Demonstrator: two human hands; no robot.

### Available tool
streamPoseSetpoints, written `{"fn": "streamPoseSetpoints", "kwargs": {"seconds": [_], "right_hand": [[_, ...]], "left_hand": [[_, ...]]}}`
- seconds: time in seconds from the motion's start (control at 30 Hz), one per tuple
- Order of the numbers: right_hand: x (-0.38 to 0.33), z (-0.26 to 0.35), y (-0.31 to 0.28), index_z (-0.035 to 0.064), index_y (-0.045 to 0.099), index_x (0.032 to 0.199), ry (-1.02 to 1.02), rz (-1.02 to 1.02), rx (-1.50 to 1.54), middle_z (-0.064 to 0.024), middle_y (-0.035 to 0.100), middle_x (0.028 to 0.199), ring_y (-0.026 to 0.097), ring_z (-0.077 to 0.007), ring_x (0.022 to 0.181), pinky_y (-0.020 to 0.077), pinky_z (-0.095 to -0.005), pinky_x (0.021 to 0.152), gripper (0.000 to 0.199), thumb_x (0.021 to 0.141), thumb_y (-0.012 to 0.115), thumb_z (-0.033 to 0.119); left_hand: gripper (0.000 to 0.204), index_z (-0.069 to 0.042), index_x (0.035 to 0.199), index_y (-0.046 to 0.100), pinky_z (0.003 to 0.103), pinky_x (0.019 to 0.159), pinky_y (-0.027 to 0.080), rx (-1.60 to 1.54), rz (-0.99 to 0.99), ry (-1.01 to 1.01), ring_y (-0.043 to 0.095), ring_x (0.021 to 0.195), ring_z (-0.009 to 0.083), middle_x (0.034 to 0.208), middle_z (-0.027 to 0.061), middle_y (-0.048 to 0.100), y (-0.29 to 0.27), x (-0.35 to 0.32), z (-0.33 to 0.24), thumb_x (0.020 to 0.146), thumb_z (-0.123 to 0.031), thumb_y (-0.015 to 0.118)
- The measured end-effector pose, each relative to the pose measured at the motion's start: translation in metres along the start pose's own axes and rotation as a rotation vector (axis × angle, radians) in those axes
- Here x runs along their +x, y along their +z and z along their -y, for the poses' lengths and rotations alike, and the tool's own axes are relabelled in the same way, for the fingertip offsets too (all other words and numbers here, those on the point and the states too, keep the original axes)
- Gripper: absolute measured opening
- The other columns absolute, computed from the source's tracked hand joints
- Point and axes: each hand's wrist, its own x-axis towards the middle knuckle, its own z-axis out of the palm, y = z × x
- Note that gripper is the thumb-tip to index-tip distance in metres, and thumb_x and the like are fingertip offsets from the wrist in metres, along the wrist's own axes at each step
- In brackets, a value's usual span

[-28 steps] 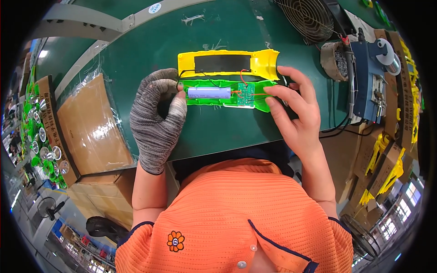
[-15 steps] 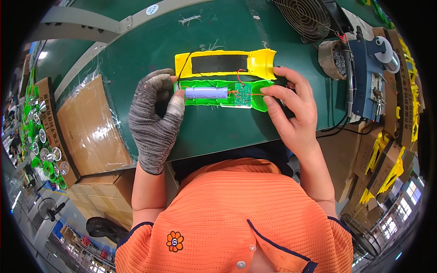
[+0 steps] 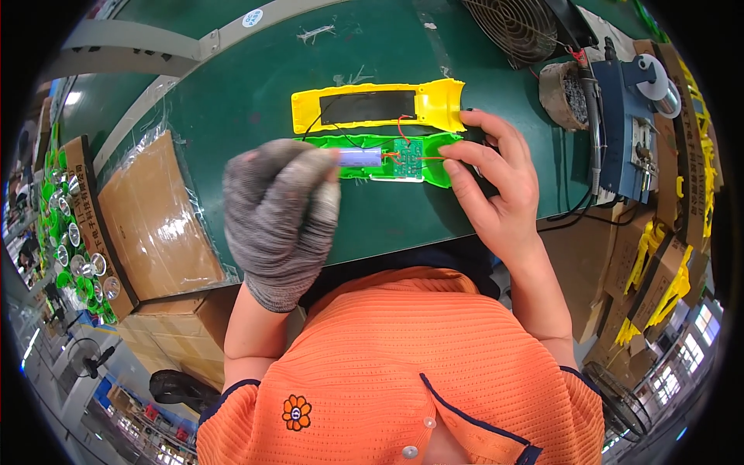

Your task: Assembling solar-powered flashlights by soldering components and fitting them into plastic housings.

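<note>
A green plastic half-shell lies on the bench, holding a lavender cylindrical battery and a small green circuit board. Just beyond it lies a yellow half-shell with a black panel in it; thin wires join the two. My left hand, in a grey knit glove, is raised over the green shell's left end with fingers curled together near the battery; anything in them is hidden. My bare right hand pinches an orange-red wire at the shell's right end, its forefinger by the yellow shell.
At the right stand a blue device with a solder spool, a round tin and a black fan. A plastic-wrapped cardboard sheet lies at left, beside a box of green parts with reflectors. Boxes of yellow parts stand at right.
My left hand has lifted from the shells' left end and moved right and nearer, its fingers curling. Both shells have shifted slightly left. My right hand has stayed almost still on the wire.
</note>
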Motion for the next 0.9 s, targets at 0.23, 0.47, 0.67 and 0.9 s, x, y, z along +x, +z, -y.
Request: {"fn": "streamPoseSetpoints", "kwargs": {"seconds": [0.23, 0.47, 0.67, 0.9], "right_hand": [[0.0, 0.0, 0.0, 0.0067, 0.077, 0.098, 0.007, -0.001, 0.01, -0.0137, 0.066, 0.122, 0.063, -0.0325, 0.111, 0.0533, -0.0383, 0.086, 0.014, 0.084, 0.077, 0.007], [-0.001, -0.002, -0.001, 0.0075, 0.077, 0.097, 0.011, -0.005, 0.039, -0.0128, 0.068, 0.121, 0.064, -0.0319, 0.11, 0.0531, -0.0387, 0.087, 0.014, 0.084, 0.078, 0.008], [0.0, -0.001, -0.001, 0.0078, 0.078, 0.098, 0.042, 0.004, 0.055, -0.0125, 0.068, 0.12, 0.064, -0.0314, 0.109, 0.0526, -0.039, 0.089, 0.014, 0.084, 0.079, 0.008], [0.0, 0.0, -0.001, 0.0076, 0.078, 0.098, 0.072, 0.006, 0.064, -0.012, 0.069, 0.119, 0.065, -0.031, 0.109, 0.0518, -0.0397, 0.091, 0.014, 0.085, 0.079, 0.008]], "left_hand": [[0.033, -0.012, 0.113, 0.077, 0.035, 0.079, 0.056, -0.121, 0.273, -0.004, 0.068, 0.09, 0.026, 0.099, 0.0072, 0.07, 0.015, 0.016, -0.013, 0.083, 0.001, 0.078], [0.023, -0.017, 0.103, 0.079, 0.036, 0.065, 0.056, -0.13, 0.238, -0.063, 0.069, 0.078, 0.0244, 0.093, 0.006, 0.07, 0.021, 0.019, -0.013, 0.083, -0.005, 0.078], [0.016, -0.016, 0.096, 0.078, 0.034, 0.064, 0.055, -0.149, 0.221, -0.057, 0.069, 0.077, 0.0229, 0.09, 0.0048, 0.069, 0.021, 0.02, -0.013, 0.083, -0.006, 0.078], [0.013, -0.014, 0.094, 0.076, 0.036, 0.065, 0.055, -0.175, 0.207, -0.051, 0.069, 0.078, 0.0244, 0.089, 0.005, 0.068, 0.023, 0.017, -0.009, 0.083, -0.007, 0.079]]}}
